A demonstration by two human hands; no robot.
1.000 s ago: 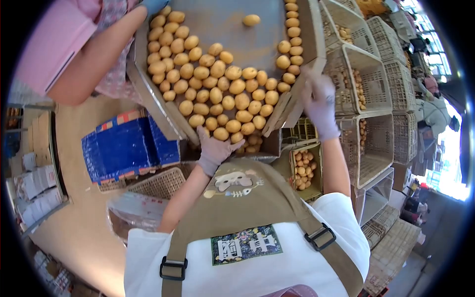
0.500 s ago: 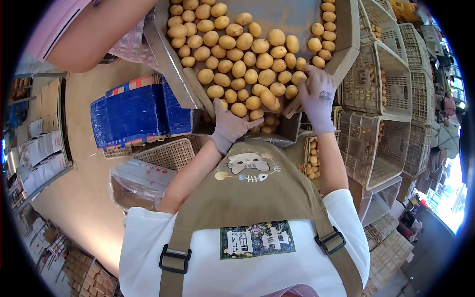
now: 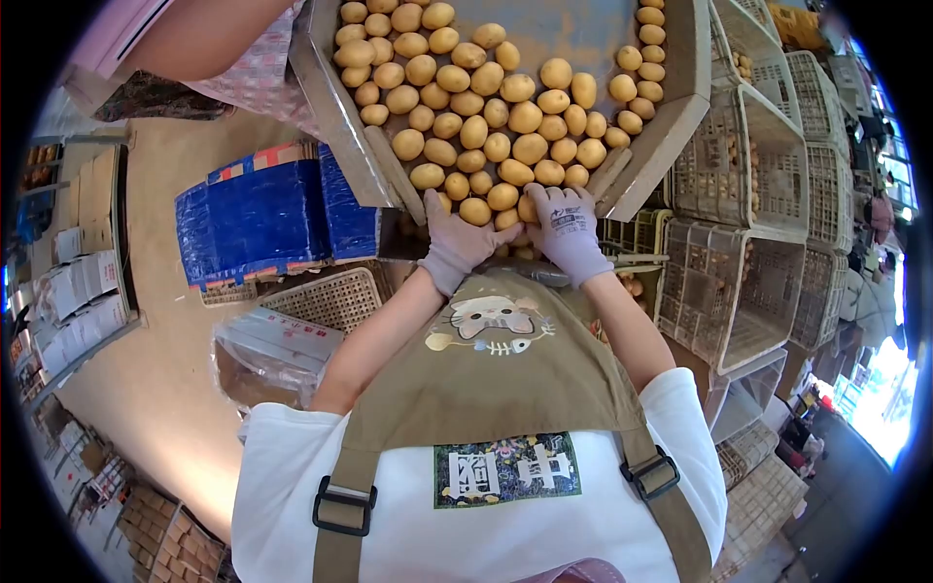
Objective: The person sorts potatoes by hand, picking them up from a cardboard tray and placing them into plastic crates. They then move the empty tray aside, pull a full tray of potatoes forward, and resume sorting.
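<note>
Many yellow potatoes [image 3: 530, 149] lie on a metal sorting tray [image 3: 573, 34] that narrows toward my body. At the left of its mouth my gloved left hand [image 3: 459, 241] is spread, thumb up along the edge and fingers toward the middle, beside the lowest potatoes. My gloved right hand [image 3: 567, 233] is at the right of the mouth, its fingers curled against a potato at the edge; how firmly they close on it is hidden. Below the mouth, more potatoes are partly hidden between my hands and the apron [image 3: 505, 389].
Stacked plastic crates [image 3: 724, 291], some with potatoes, stand at the right. At the left are a blue-wrapped box [image 3: 255, 219], a tan crate [image 3: 335, 301] and a plastic-covered carton [image 3: 277, 350]. Another person's arm [image 3: 190, 39] reaches in at the upper left.
My right hand has moved left and down from the tray's right edge to its mouth. My left hand stays nearly in place. The other person's arm has shifted up and left.
</note>
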